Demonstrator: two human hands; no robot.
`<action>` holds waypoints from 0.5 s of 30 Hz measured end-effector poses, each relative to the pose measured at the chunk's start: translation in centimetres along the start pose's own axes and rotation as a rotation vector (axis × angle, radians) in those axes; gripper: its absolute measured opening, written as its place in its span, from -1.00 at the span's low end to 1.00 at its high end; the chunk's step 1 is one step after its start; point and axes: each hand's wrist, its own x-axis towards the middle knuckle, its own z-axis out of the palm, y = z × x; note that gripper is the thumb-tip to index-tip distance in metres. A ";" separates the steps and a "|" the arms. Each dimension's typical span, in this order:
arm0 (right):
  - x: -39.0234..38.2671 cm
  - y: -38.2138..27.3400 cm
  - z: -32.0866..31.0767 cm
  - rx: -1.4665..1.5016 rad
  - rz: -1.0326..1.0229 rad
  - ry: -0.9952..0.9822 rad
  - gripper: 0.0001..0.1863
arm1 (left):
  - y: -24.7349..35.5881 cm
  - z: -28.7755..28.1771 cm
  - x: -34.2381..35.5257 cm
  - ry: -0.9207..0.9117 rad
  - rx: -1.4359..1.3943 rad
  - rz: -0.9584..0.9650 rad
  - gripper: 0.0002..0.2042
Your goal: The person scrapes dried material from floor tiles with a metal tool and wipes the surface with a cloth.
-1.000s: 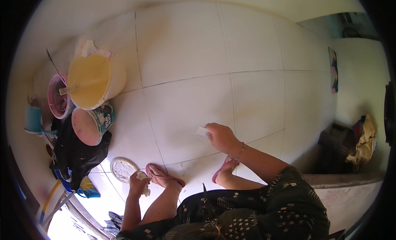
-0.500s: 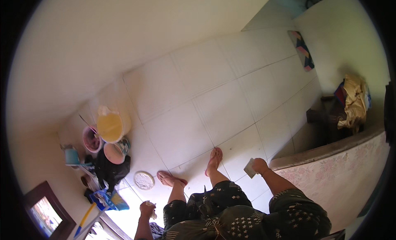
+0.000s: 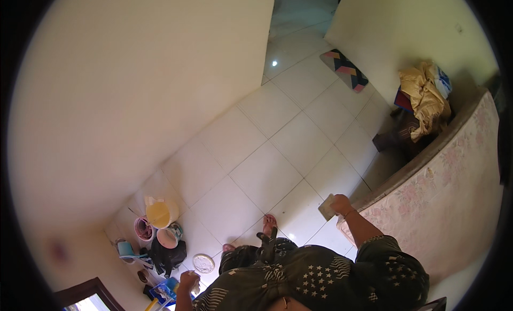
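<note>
My right hand (image 3: 341,204) is closed around one end of a flat grey rectangular piece (image 3: 326,208), held out at my right near the upright mattress. Its exact kind does not show. At lower left, my left hand (image 3: 188,279) is closed on a crumpled whitish cloth (image 3: 196,288), partly hidden by the fingers. Just beyond that hand, a round shallow white dish (image 3: 203,264) with whitish stuff in it lies on the tiled floor. My feet in sandals stand between the two hands.
Along the left wall stand a cream bucket with yellowish contents (image 3: 160,214), a pink-stained bucket (image 3: 143,229) and a smaller tub (image 3: 169,236), beside a black bag (image 3: 169,257). A floral mattress (image 3: 449,188) leans at right, before golden cloth (image 3: 422,94). A patterned mat (image 3: 344,70) lies farther off.
My view has swung toward the right and up, showing more wall and a doorway at the far end. Both hands keep hold of the same things.
</note>
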 end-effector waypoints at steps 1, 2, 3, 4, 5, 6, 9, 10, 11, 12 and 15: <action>-0.4 1.5 -0.5 -0.010 0.018 0.058 -0.75 | 0.3 0.0 0.0 -0.039 0.071 0.053 -0.85; -0.4 2.5 -0.4 -0.023 0.037 0.096 -0.75 | 0.5 0.1 0.3 -0.062 0.119 0.076 -0.85; -1.4 4.3 0.0 -0.038 0.073 0.135 -0.75 | 0.9 0.4 0.7 -0.081 0.122 0.062 -0.85; -2.4 5.9 0.2 -0.054 0.110 0.175 -0.75 | 1.5 0.9 1.5 -0.090 0.115 0.050 -0.85; -2.8 7.3 0.9 -0.073 0.069 0.127 -0.75 | 1.6 1.1 2.1 -0.087 0.112 0.027 -0.84; -4.3 8.5 1.1 -0.091 0.046 0.085 -0.75 | 2.1 1.3 2.8 -0.096 0.106 0.014 -0.84; -7.9 8.4 2.8 0.209 0.298 0.092 -0.75 | 3.0 1.6 4.7 -0.116 0.105 -0.009 -0.84; -9.4 7.9 2.8 0.201 0.356 0.043 -0.76 | 3.3 1.6 5.3 -0.123 0.108 -0.009 -0.83; -11.1 7.1 2.0 0.192 0.422 -0.002 -0.76 | 3.8 1.7 6.0 -0.140 0.111 -0.004 -0.83; -12.1 7.5 2.5 0.220 0.425 0.022 -0.76 | 4.3 1.7 6.6 -0.152 0.119 0.002 -0.83; -14.0 6.9 3.3 0.190 0.416 0.039 -0.76 | 5.1 1.7 7.9 -0.182 0.142 0.009 -0.82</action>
